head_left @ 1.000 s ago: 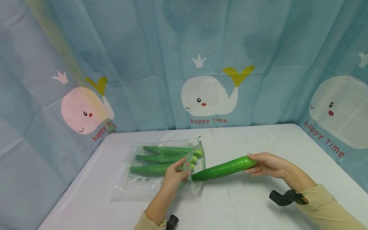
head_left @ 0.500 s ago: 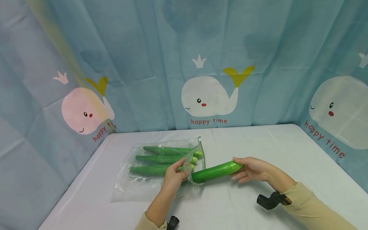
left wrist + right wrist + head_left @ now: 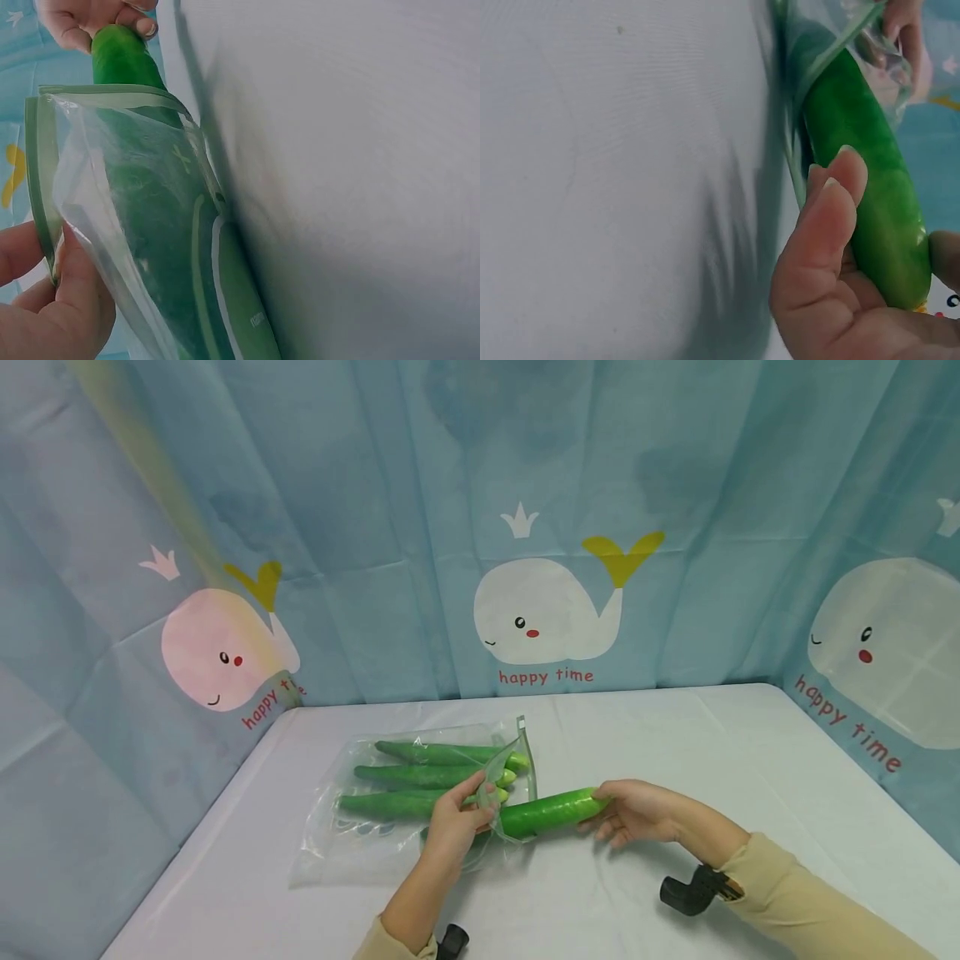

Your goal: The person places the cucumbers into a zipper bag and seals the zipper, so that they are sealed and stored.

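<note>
A clear zip bag (image 3: 322, 852) with a green-edged mouth lies on the table, its opening facing right. Inside it three cucumbers (image 3: 420, 776) lie side by side. My left hand (image 3: 450, 827) pinches the near edge of the bag's mouth between thumb and fingers, holding it raised. Another cucumber (image 3: 551, 812) is partly inside the opening. My right hand (image 3: 637, 812) grips its outer, paler end between thumb and fingers. In the left wrist view, the cucumber's far part (image 3: 150, 195) shows through the plastic. The right wrist view shows my fingers (image 3: 817, 232) along its side.
A white cloth covers the table (image 3: 675, 727). Behind and at the sides hangs a blue curtain (image 3: 375, 527) printed with whales. Black wrist cameras (image 3: 690, 893) sit below both sleeves.
My right hand has moved left, pushing the cucumber deeper into the bag. My left hand has stayed at the bag's mouth, and the three cucumbers inside have barely moved.
</note>
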`<state>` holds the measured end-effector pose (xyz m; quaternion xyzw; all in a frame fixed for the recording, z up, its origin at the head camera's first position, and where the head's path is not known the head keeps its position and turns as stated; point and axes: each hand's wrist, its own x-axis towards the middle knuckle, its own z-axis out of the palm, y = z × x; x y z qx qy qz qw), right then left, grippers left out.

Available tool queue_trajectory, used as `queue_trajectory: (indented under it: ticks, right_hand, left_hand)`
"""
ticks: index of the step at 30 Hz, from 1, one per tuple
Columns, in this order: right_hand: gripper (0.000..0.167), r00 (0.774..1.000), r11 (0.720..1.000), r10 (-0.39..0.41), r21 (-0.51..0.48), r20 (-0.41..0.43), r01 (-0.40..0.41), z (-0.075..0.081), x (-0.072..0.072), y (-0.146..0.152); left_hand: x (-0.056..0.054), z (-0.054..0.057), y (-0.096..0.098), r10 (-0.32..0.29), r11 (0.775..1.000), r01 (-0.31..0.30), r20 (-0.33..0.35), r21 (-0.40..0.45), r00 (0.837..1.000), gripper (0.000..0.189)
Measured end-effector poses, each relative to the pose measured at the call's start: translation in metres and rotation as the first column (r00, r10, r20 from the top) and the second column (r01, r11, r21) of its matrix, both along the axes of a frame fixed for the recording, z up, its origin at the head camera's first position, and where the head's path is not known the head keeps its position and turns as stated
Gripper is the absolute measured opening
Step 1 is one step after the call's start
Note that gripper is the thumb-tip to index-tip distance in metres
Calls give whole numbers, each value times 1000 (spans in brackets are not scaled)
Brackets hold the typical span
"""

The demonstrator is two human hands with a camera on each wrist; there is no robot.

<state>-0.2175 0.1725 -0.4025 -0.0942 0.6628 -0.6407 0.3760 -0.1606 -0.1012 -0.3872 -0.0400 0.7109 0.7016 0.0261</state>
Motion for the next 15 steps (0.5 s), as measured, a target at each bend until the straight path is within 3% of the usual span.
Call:
queue_trajectory:
  ticks: [7,15]
  right_hand:
    - [35,999,1000,-19,15,-27,20,1,2,-6]
    - [45,1000,1000,1,-9,-30,-2,1,1,-13]
  left_hand:
    - [1,0,1,3,1000,-3,-5,-13,1000,58]
    - [1,0,1,-1,1000,1,-5,-12,1000,58]
